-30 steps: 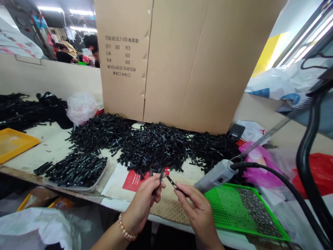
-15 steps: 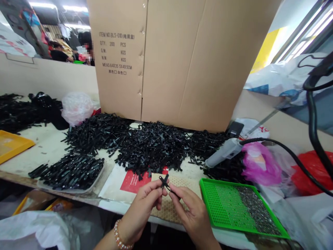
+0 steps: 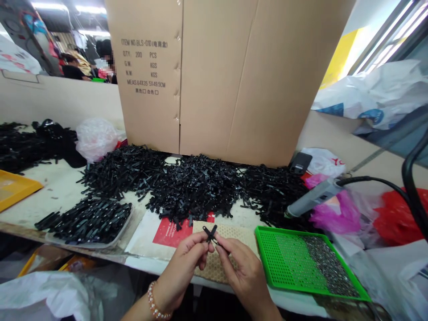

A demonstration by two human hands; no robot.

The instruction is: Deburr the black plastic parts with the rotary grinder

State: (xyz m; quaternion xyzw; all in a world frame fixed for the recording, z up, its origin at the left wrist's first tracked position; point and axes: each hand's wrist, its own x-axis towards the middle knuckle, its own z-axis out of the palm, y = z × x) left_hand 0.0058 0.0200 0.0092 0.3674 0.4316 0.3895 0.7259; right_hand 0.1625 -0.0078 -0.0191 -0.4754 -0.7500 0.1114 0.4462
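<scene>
Two small flat black strips (image 3: 210,232) with holes at their ends cross in an X between my hands. My left hand (image 3: 190,254) pinches them between thumb and fingers; a beaded bracelet is on that wrist. My right hand (image 3: 243,264) is closed on the right-hand end of a black strip, its thumb and fingertips together. Both hands are over a tan textured mat (image 3: 214,269) near the table's front edge. Behind them a large pile of similar black strips (image 3: 197,187) covers the table. My fingers hide the lower ends of the held strips.
A green tray (image 3: 267,263) with small metal pieces stands at right. Above it hangs a grey corded power screwdriver (image 3: 312,198). Black strips fill a clear plastic tub (image 3: 115,243) at left. A tall cardboard sheet (image 3: 214,89) stands behind the piles. People sit in the far background.
The hanging screwdriver has swung to the right, away from my hands. My view has shifted slightly. Both hands keep their pinch on the crossed strips, almost unmoved.
</scene>
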